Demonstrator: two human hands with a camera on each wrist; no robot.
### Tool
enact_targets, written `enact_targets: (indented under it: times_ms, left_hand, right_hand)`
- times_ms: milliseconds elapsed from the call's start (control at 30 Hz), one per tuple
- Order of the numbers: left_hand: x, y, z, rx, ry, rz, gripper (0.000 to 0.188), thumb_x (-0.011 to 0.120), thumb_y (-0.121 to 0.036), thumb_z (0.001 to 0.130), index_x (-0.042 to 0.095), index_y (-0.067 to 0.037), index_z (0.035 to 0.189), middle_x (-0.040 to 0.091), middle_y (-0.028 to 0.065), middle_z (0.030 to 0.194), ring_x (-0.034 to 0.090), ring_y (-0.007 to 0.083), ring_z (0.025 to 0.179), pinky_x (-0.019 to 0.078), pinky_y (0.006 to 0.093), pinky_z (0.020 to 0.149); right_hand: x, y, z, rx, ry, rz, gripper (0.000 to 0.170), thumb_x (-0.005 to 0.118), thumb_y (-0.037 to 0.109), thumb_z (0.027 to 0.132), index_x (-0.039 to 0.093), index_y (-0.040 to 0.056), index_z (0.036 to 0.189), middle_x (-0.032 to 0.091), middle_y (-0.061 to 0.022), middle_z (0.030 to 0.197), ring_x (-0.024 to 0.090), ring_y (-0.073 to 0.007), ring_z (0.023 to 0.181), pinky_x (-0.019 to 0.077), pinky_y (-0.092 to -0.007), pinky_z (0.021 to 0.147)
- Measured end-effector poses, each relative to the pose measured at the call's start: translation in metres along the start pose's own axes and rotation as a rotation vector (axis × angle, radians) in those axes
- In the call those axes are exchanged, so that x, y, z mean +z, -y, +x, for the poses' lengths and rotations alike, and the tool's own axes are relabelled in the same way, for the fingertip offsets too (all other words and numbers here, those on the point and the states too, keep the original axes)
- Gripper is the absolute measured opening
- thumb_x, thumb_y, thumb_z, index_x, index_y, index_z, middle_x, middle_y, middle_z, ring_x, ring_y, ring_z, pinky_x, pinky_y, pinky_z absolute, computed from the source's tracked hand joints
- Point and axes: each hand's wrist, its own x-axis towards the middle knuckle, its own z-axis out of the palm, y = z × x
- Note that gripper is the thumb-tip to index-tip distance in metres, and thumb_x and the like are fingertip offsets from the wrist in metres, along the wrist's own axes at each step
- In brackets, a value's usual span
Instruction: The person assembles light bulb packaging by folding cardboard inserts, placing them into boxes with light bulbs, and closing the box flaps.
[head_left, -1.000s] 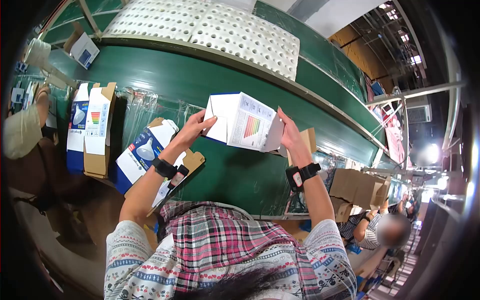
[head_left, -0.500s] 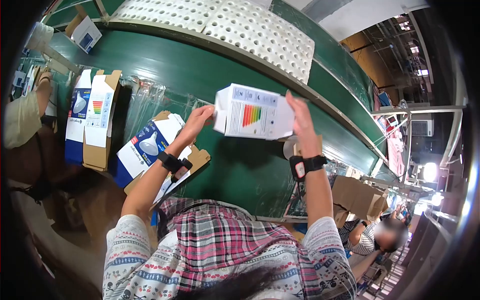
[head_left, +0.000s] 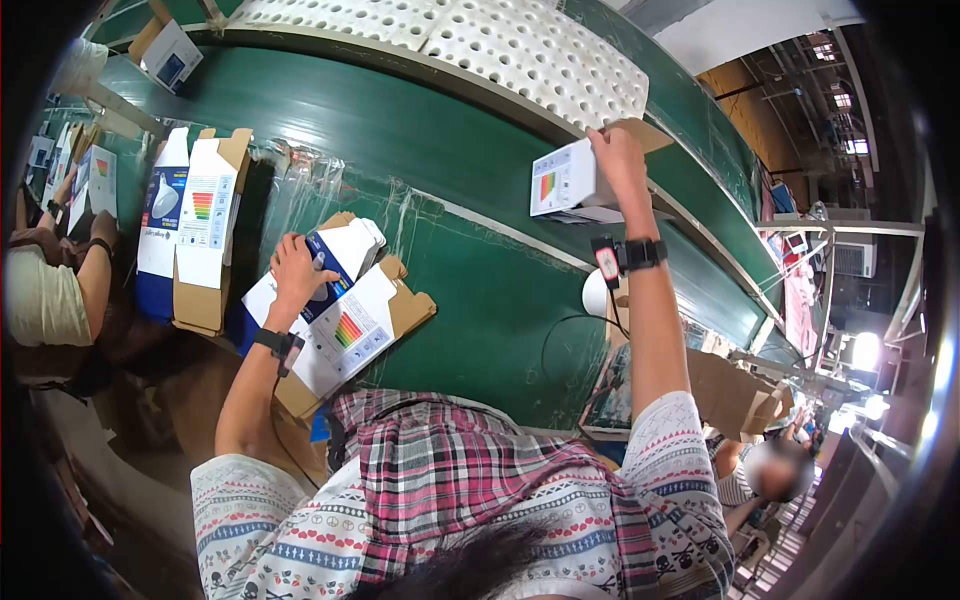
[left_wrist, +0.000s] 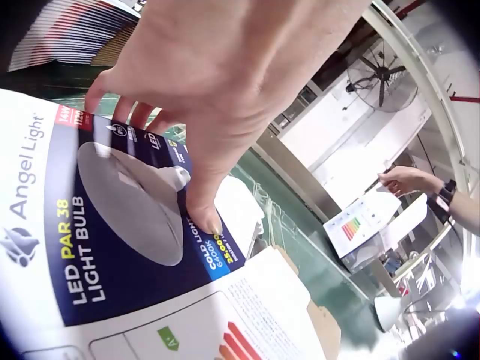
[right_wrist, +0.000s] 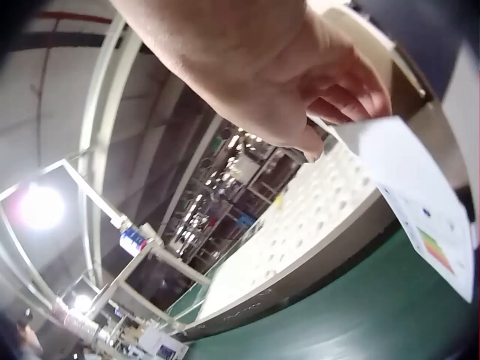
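Note:
In the head view my left hand [head_left: 295, 272] rests on the top of a stack of flattened light bulb cartons [head_left: 350, 335], its fingers spread. The left wrist view shows the thumb on the printed front of the top carton [left_wrist: 56, 217], with the other fingers bent at its far edge. At arm's length, my right hand [head_left: 622, 165] grips a white light bulb box [head_left: 563, 183] at its end, over the green belt. The box has a colour chart on its side, and a brown flap stands out beyond the hand. Part of the grip is hidden in the right wrist view.
Another stack of flattened cartons [head_left: 205, 235] stands at the left. White foam trays [head_left: 540, 60] with holes lie behind the belt's rail [head_left: 420, 75]. A white bulb [head_left: 597, 293] is near my right forearm. Other people sit at both sides.
My left hand has let go of the box and moved down left onto the flattened cartons. My right hand has carried the box right and away, over the belt.

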Motion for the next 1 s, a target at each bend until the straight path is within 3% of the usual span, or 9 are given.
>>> enact_targets:
  times_ms: [100,167,267,367,400,500,667,867,1000]
  left_hand:
    - [-0.006,-0.003,-0.004,0.024,-0.061,-0.009,0.085,0.086,-0.032,0.049,0.045,0.003,0.116,0.042,0.014,0.124,0.039,0.0316,0.117,0.0295,0.0463,0.097]
    - [-0.006,-0.002,-0.005,0.033,-0.099,-0.027,0.084,0.086,-0.031,0.05,0.045,0.003,0.115,0.041,0.0138,0.125,0.038,0.0313,0.118,0.0274,0.0463,0.099]
    - [-0.017,-0.009,-0.01,0.165,-0.336,0.069,0.074,0.084,-0.033,0.054,0.05,0.003,0.109,0.053,0.0164,0.111,0.05,0.031,0.106,0.0372,0.0445,0.09]
    - [-0.038,-0.005,0.0,0.048,-0.085,-0.242,0.059,0.081,-0.031,0.063,0.052,0.002,0.102,0.061,0.0181,0.086,0.058,0.0333,0.08,0.0463,0.0397,0.076]
    - [-0.04,0.001,0.001,0.291,-0.183,-0.206,0.041,0.073,-0.024,0.074,0.052,0.003,0.097,0.06,0.0191,0.069,0.056,0.0363,0.062,0.0468,0.038,0.061]
    - [-0.085,-0.03,-0.003,0.363,0.161,-0.337,0.031,0.067,-0.018,0.081,0.051,0.004,0.095,0.061,0.0206,0.076,0.055,0.0385,0.068,0.0444,0.0389,0.061]
    - [-0.131,-0.082,-0.014,0.478,0.278,-0.504,0.028,0.058,-0.02,0.09,0.051,0.006,0.099,0.059,0.0135,0.073,0.048,0.0142,0.066,0.0423,0.0313,0.062]
    - [-0.131,-0.114,-0.031,0.531,0.529,-0.496,0.031,0.057,-0.021,0.09,0.051,0.006,0.104,0.056,0.0091,0.088,0.049,0.0145,0.081,0.0419,0.029,0.072]
    - [-0.093,-0.128,-0.041,0.592,0.595,-0.308,0.039,0.047,-0.03,0.094,0.044,-0.001,0.12,0.059,0.0138,0.091,0.055,0.0207,0.08,0.0437,0.032,0.073]
  right_hand:
    - [-0.03,0.033,-0.049,-0.367,-0.407,-0.014,0.031,0.061,0.025,0.082,0.06,0.0004,0.102,0.06,-0.018,0.098,0.055,-0.0348,0.095,0.0442,-0.0427,0.082]
    - [-0.041,0.049,-0.087,-0.473,-0.41,0.136,0.028,0.061,0.02,0.081,0.059,0.0027,0.103,0.059,-0.0145,0.1,0.053,-0.0325,0.097,0.0434,-0.0405,0.084]
    - [-0.019,0.06,-0.146,-0.48,-0.188,0.402,0.025,0.059,0.018,0.082,0.06,0.0047,0.102,0.06,-0.014,0.097,0.056,-0.0315,0.094,0.0449,-0.0404,0.082]
    - [0.025,0.06,-0.193,-0.489,0.171,0.655,0.022,0.058,0.016,0.082,0.06,0.0032,0.1,0.061,-0.0137,0.094,0.058,-0.0316,0.088,0.0466,-0.0396,0.079]
    - [0.037,0.063,-0.207,-0.499,0.237,0.683,0.022,0.058,0.015,0.082,0.06,0.0023,0.099,0.061,-0.0138,0.093,0.059,-0.0315,0.087,0.0469,-0.039,0.078]
    - [0.063,0.074,-0.234,-0.469,0.357,0.763,0.022,0.059,0.016,0.081,0.06,0.0008,0.097,0.06,-0.014,0.091,0.059,-0.0304,0.085,0.0473,-0.038,0.076]
    - [0.062,0.079,-0.252,-0.388,0.162,0.724,0.022,0.062,0.018,0.08,0.059,0.0,0.092,0.06,-0.0123,0.086,0.06,-0.027,0.08,0.0477,-0.0367,0.071]
    - [0.024,0.046,-0.285,-0.204,0.667,0.85,0.025,0.064,0.024,0.077,0.064,-0.0008,0.079,0.058,-0.0108,0.071,0.058,-0.0205,0.064,0.0438,-0.0317,0.06]
    - [0.01,0.023,-0.321,-0.281,0.581,0.93,0.025,0.062,0.023,0.08,0.062,-0.0014,0.078,0.057,-0.0079,0.065,0.055,-0.0168,0.06,0.0416,-0.0305,0.058]
